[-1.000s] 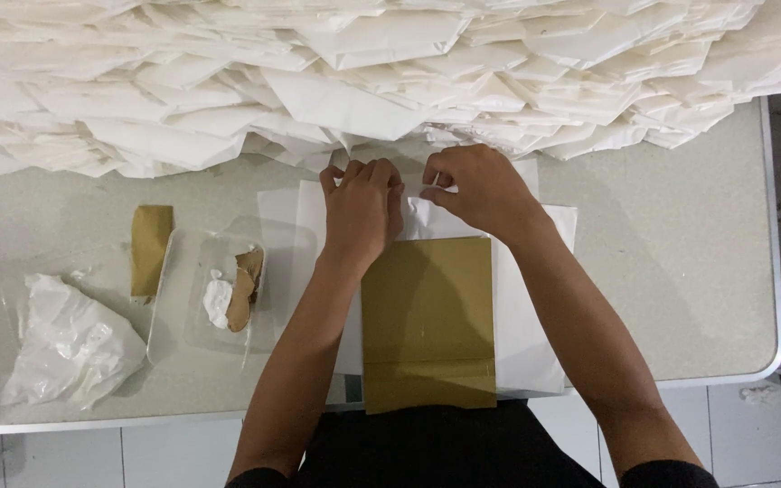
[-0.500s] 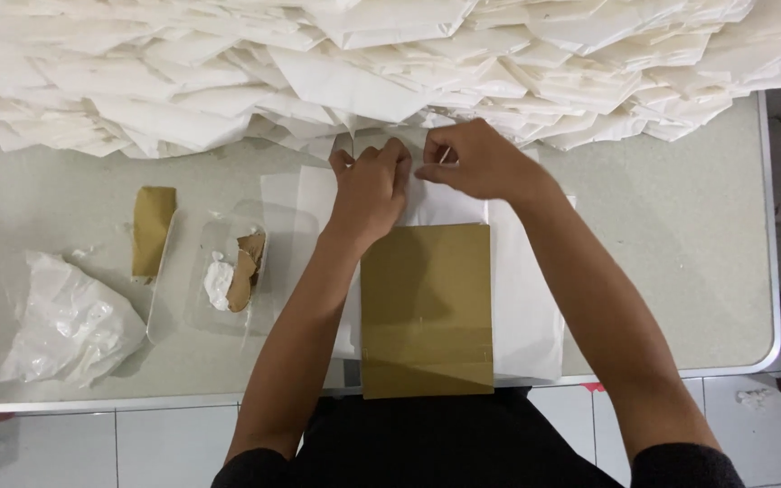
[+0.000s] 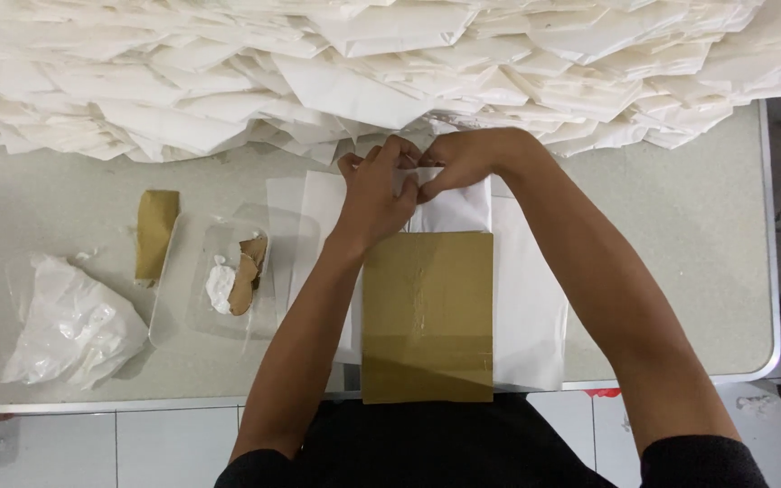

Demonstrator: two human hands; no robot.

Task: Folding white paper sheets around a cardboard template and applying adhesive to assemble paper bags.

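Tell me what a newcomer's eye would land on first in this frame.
First the huge heap of folded white paper pieces banked along the table's far edge. Next, both hands, left hand and right hand, meeting on white paper just below that heap, above a brown cardboard board at the near edge. Left of them sits a clear tray of white paste.

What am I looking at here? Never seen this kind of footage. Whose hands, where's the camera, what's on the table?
There is no machine: a person works with bare hands, filmed by one camera on their head, looking down. The left hand and right hand meet at the top edge of a white folded sheet of paper, pinching it with their fingers. On that sheet lies a flat brown cardboard rectangle. The grey table also carries a big heap of folded white paper pieces at the far edge, a clear plastic tray with white paste, a small brown card strip and a crumpled clear plastic bag.
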